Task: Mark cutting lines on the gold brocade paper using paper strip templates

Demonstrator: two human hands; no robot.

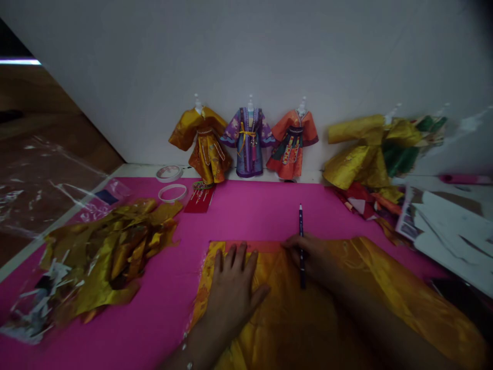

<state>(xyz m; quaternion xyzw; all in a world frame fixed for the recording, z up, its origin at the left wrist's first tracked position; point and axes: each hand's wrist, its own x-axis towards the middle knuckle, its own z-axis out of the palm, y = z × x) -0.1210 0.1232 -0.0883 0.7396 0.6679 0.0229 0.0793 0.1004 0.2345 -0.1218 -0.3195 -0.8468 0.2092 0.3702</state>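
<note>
A sheet of orange-gold brocade fabric [404,293] lies spread on the pink table mat [246,216] in front of me. My left hand [233,288] presses flat on its left part, fingers apart. My right hand [308,257] rests on the cloth near its top edge and grips a dark pen [301,226], which points away from me.
Three small costumed dolls, gold [202,141], purple [248,139] and orange [292,141], stand against the white wall. A heap of gold scraps [103,252] lies left, two tape rolls [172,192] behind it. More gold and green garments [370,154] and white paper pieces [450,231] sit right.
</note>
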